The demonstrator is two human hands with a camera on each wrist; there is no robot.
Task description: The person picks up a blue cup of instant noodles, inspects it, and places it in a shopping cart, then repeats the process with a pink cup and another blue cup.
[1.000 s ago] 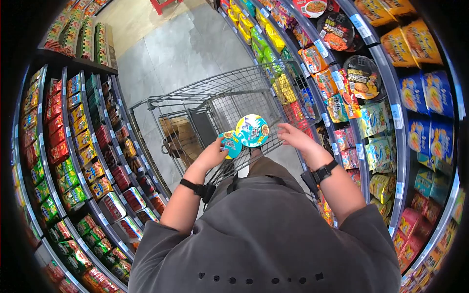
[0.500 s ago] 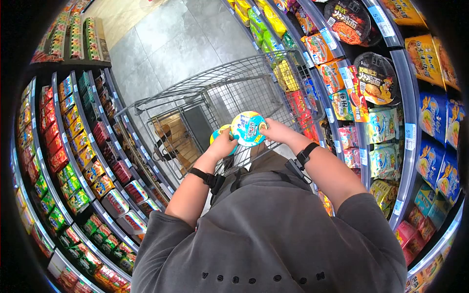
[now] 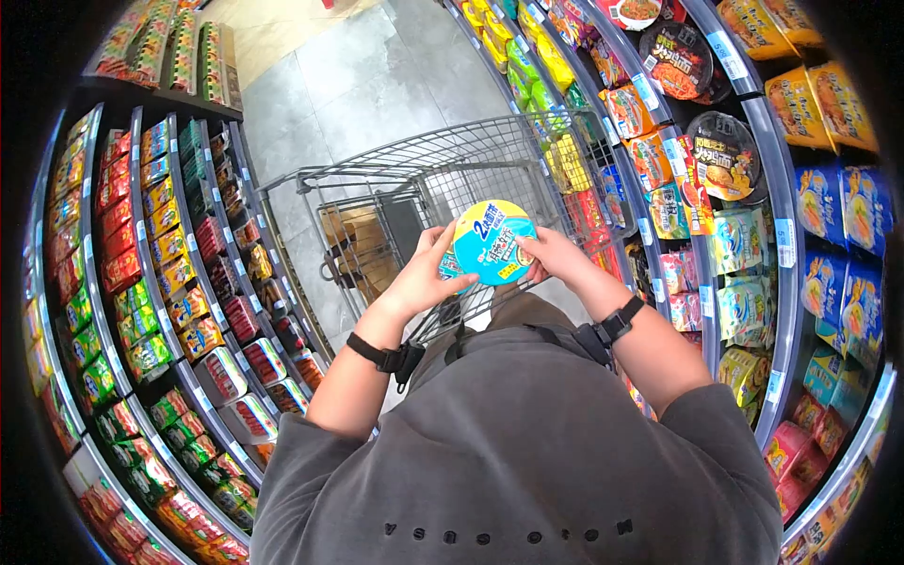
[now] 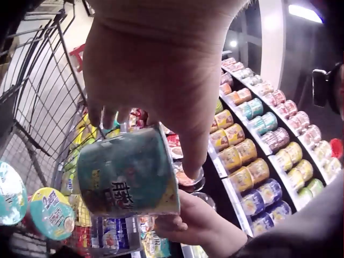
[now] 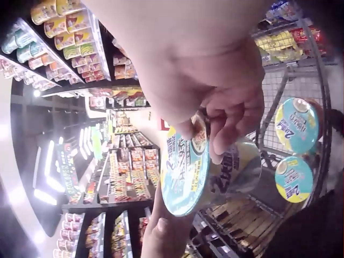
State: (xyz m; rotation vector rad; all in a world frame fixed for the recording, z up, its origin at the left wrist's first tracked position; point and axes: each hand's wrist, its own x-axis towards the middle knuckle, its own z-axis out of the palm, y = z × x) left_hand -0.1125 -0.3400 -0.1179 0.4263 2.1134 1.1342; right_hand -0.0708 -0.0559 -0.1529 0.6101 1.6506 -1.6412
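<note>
A teal instant noodle cup with a yellow-and-teal lid is held up above the near end of the shopping cart, its lid facing the head camera. My right hand grips its right side, the thumb over the lid's edge. Around the left side, my left hand holds it between spread fingers and thumb. The left wrist view shows the cup's printed side wall below the left palm. Two similar noodle cups sit side by side at the cart, mostly hidden in the head view.
The wire cart stands directly ahead, with a brown carton on its left side. Shelves of packaged snacks line the left, and noodle bowls and bags fill shelves close on the right. Grey floor tiles stretch beyond.
The right hand, first held apart at the right, has come to the noodle cup. The cup now appears larger and turned, lid toward the head camera. The left hand has shifted from the left cup to this one.
</note>
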